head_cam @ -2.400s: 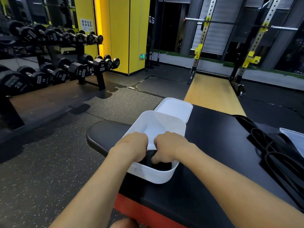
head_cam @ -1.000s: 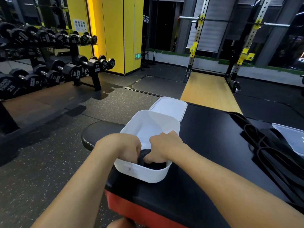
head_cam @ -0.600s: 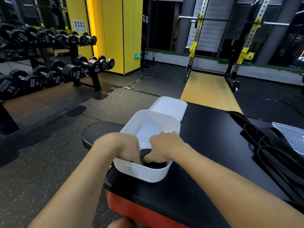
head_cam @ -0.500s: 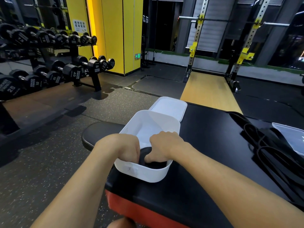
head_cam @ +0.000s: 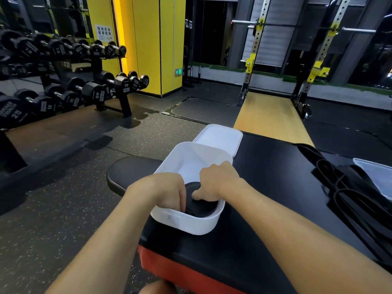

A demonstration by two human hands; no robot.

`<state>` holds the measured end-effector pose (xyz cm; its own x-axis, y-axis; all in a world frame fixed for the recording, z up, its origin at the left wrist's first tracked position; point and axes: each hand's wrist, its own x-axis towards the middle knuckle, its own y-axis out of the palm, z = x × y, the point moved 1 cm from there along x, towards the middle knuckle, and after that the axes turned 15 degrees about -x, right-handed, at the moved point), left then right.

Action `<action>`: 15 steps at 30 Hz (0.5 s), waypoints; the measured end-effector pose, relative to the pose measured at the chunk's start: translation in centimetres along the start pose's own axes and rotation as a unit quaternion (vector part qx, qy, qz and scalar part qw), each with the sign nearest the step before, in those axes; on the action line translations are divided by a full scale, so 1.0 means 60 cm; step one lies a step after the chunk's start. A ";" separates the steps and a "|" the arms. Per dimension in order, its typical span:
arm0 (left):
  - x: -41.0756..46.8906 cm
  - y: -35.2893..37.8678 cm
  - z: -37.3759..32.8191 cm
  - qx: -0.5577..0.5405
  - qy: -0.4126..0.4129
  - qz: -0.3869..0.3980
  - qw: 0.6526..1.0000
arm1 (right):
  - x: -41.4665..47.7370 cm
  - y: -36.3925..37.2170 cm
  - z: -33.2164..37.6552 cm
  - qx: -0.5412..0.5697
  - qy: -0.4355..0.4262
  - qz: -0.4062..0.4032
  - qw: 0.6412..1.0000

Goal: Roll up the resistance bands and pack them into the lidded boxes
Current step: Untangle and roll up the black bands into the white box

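Note:
A white open box [head_cam: 186, 224] stands on the black padded bench [head_cam: 265, 187] near its left edge. Inside its near end lies a rolled black resistance band [head_cam: 201, 205]. My left hand [head_cam: 163, 192] reaches into the box with its fingers curled down along the roll's left side. My right hand [head_cam: 216, 180] is curled over the roll's far side, thumb pressing on top. The box's white lid [head_cam: 220, 137] lies flat just behind the box. Loose black resistance bands [head_cam: 347, 198] are heaped at the bench's right.
A clear plastic lid or box [head_cam: 377, 177] sits by the loose bands at the right edge. Dumbbell racks [head_cam: 63, 81] stand to the left on the rubber floor. A squat rack [head_cam: 275, 60] with a wooden platform [head_cam: 269, 117] lies beyond the bench.
Both hands have stayed in the box on the roll. The roll sits a little higher and more exposed between my hands, and my right thumb now lies on its top.

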<state>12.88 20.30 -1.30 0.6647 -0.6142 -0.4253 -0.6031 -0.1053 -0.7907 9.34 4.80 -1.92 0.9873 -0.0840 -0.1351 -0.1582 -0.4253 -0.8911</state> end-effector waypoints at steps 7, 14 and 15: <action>0.008 0.005 -0.004 -0.020 0.038 -0.018 0.999 | 0.003 0.007 0.004 -0.016 -0.017 -0.003 1.000; 0.010 0.013 -0.012 0.022 0.056 -0.023 0.998 | 0.005 0.007 0.000 -0.011 -0.026 0.007 1.000; 0.009 0.013 -0.015 0.036 0.063 -0.019 0.997 | 0.005 0.005 -0.002 -0.006 -0.031 0.012 0.999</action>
<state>12.36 19.18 -1.77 0.6236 -0.7043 -0.3393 -0.5422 -0.0770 -0.8367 9.57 4.54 -2.16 0.9823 -0.0388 -0.1830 -0.1815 -0.4345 -0.8822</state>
